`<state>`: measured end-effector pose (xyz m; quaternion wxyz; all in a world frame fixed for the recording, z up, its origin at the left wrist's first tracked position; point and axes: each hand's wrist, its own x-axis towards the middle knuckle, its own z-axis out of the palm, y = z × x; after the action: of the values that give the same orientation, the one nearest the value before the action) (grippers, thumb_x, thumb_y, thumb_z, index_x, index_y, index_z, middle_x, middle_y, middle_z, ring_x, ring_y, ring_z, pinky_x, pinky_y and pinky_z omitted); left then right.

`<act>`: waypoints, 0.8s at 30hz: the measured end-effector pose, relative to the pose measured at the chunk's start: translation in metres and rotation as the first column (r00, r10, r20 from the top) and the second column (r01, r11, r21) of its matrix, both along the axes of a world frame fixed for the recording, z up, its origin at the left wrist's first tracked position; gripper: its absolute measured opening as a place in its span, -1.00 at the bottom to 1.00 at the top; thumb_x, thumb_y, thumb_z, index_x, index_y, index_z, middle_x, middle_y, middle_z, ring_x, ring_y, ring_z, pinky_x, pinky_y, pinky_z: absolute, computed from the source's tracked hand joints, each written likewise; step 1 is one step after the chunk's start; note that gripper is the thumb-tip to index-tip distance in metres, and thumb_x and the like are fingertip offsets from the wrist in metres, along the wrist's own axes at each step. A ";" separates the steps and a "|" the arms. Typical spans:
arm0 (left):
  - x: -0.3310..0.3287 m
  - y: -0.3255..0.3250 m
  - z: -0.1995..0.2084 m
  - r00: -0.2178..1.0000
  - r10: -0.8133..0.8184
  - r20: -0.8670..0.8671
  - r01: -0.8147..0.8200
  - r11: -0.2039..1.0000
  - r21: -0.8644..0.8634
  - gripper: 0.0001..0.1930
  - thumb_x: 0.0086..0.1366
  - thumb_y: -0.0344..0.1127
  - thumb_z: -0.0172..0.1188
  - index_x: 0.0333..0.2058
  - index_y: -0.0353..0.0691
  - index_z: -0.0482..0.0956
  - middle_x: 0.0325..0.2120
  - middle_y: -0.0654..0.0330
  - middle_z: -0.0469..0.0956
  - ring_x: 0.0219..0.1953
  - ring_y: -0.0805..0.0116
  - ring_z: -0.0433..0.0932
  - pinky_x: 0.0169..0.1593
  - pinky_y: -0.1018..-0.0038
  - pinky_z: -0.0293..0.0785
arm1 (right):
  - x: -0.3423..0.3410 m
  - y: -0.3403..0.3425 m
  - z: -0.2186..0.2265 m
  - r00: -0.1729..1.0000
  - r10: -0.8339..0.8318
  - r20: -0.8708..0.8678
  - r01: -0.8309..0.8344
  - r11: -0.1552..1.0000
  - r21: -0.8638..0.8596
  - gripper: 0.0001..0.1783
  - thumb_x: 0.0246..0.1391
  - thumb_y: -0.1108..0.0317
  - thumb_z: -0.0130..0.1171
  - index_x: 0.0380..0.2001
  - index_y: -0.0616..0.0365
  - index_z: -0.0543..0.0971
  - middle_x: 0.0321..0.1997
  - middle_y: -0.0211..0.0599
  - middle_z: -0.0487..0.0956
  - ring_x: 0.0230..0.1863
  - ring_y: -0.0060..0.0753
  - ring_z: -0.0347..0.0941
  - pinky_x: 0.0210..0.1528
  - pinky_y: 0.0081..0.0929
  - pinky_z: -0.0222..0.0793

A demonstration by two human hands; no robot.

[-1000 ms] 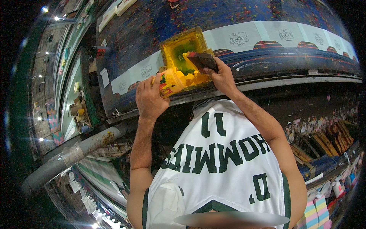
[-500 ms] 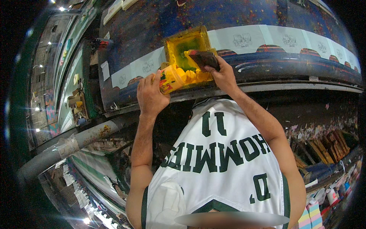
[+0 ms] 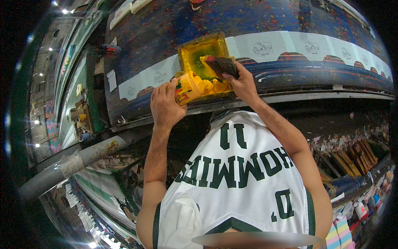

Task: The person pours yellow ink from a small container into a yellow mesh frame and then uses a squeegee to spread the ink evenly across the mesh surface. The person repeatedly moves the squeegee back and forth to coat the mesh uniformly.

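My left hand [image 3: 166, 101] grips a yellow plastic tub [image 3: 186, 90], which lies tipped on its side with its mouth toward the right. Thick yellow ink [image 3: 207, 85] bulges out at the mouth, over the near part of a small screen-printing frame [image 3: 201, 40]. Yellow smears cover the frame, and its mesh looks greenish. In my right hand [image 3: 243, 86] is a dark, flat-bladed squeegee [image 3: 224, 67], held slanted above the frame, with yellow along its left edge. The fingers around the tub are partly hidden behind it.
The frame stands on a long, ink-spotted blue table [image 3: 157, 35]. A row of pale sheets [image 3: 290, 41] with line drawings runs along the table. A metal rail [image 3: 306, 96] borders its near edge. A thick grey pipe [image 3: 97, 151] is at lower left, and several wooden frames [image 3: 352, 159] stack at right.
The view has shifted slightly. Both hands keep nearly the same pose, with the tub still tipped and the squeegee still over the frame.
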<state>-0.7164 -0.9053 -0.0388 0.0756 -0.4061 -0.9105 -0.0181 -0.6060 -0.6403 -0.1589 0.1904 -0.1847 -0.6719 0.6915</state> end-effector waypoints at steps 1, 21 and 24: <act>0.000 0.001 -0.002 1.000 -0.017 0.006 0.016 1.000 0.010 -0.02 -0.15 -0.27 0.65 0.37 -0.11 0.53 0.13 0.08 0.59 0.19 -0.03 0.56 0.31 0.02 0.54 | 0.000 0.000 -0.001 1.000 -0.002 -0.001 0.002 1.000 0.004 -0.54 0.29 0.33 0.48 0.19 0.22 0.65 0.00 0.03 0.75 0.03 -0.10 0.72 0.13 -0.20 0.59; -0.025 -0.012 -0.016 0.986 0.021 0.165 -0.035 0.996 0.080 0.03 -0.14 -0.25 0.72 0.40 -0.14 0.51 0.16 0.04 0.59 0.24 -0.04 0.55 0.35 0.02 0.51 | 0.001 -0.002 -0.026 0.999 -0.044 0.024 0.043 0.999 0.023 -0.47 0.27 0.37 0.52 0.24 0.26 0.61 0.08 -0.05 0.73 0.10 -0.21 0.69 0.21 -0.26 0.56; -0.033 -0.022 -0.013 0.986 0.014 0.167 -0.030 0.995 0.096 0.07 -0.16 -0.25 0.75 0.42 -0.17 0.49 0.17 0.02 0.58 0.25 -0.04 0.55 0.37 0.03 0.51 | -0.004 -0.006 -0.023 1.000 -0.008 -0.028 0.009 0.999 0.038 -0.47 0.30 0.36 0.50 0.27 0.25 0.60 0.08 -0.11 0.74 0.11 -0.29 0.66 0.23 -0.28 0.55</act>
<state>-0.7499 -0.9271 -0.0516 0.0194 -0.3890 -0.9161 -0.0956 -0.6100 -0.6465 -0.1818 0.2059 -0.1742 -0.6817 0.6801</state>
